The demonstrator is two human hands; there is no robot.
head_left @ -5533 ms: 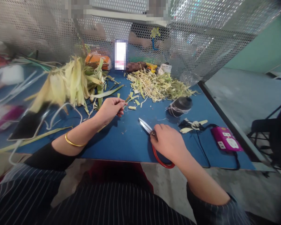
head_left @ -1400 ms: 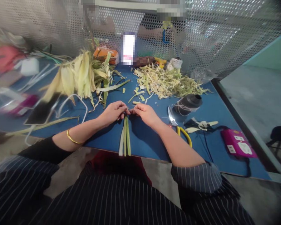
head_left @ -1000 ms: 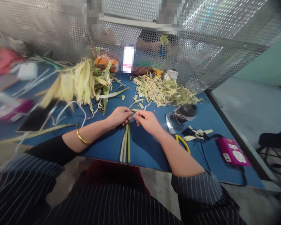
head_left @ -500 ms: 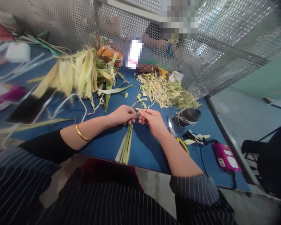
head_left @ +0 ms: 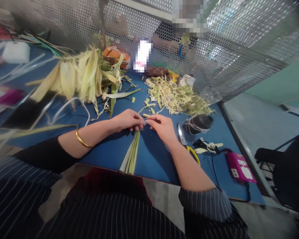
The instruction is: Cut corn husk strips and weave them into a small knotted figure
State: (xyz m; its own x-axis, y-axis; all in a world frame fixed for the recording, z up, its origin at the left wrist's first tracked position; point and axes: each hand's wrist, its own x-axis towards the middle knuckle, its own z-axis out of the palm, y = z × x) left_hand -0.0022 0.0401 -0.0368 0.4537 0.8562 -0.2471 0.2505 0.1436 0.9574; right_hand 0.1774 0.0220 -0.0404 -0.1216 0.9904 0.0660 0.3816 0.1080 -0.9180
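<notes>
My left hand (head_left: 131, 120) is closed around the upper end of a bundle of long green husk strips (head_left: 132, 152), whose lower ends fan out towards the table's front edge. Close beside it, my right hand (head_left: 161, 126) is pinched at the fingertips on something too small to make out. The fingertips of both hands nearly meet above the bundle. Behind them lie short cut pieces of husk (head_left: 149, 105). Scissors (head_left: 193, 154) with yellow handles rest by my right forearm, next to a dark spool (head_left: 201, 123) wound with pale thread.
Large husks (head_left: 82, 78) lie at the back left, a heap of shredded husk (head_left: 174, 96) at the back right. A magenta power strip (head_left: 240, 167) sits on the blue table (head_left: 159, 162) at right. Perforated metal panels (head_left: 139, 21) stand behind, with a lit phone (head_left: 142, 54) before them.
My hands remain together at the top of the bundle, with fingertips slightly shifted. My left forearm and the lower ends of the strips appear a little further left.
</notes>
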